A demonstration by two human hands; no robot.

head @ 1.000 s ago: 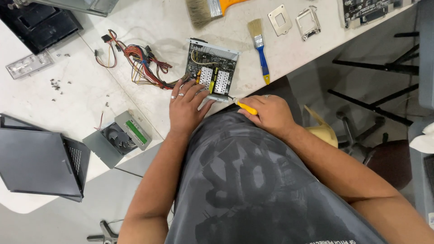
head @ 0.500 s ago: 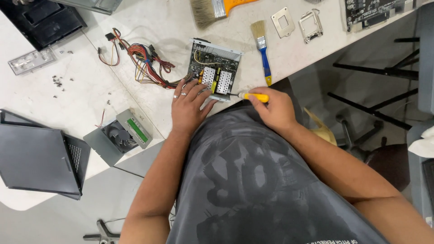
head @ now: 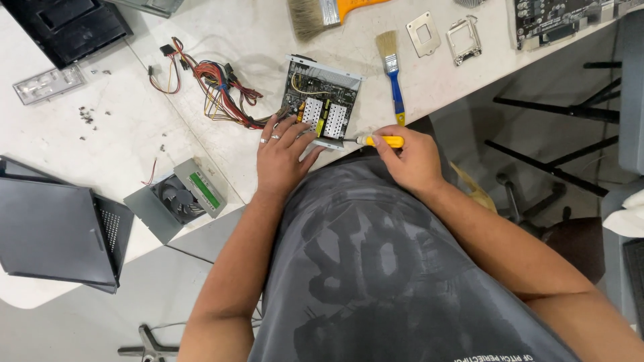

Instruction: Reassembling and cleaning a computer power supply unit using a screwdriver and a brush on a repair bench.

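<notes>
At the desk's (head: 221, 167) near edge sits the opened power supply (head: 320, 100), steadied by the left hand's (head: 282, 157) spread fingers. Right hand (head: 412, 161) grips a yellow screwdriver (head: 379, 141) closed-fisted, tip at its side; a slip could jab circuitry or nudge it off.

screwdriver (head: 377, 141) swung from slanted to level, tip now at near edge of power supply (head: 320, 102). right hand (head: 409, 161) lifted nearer power supply, thumb along handle.
</notes>
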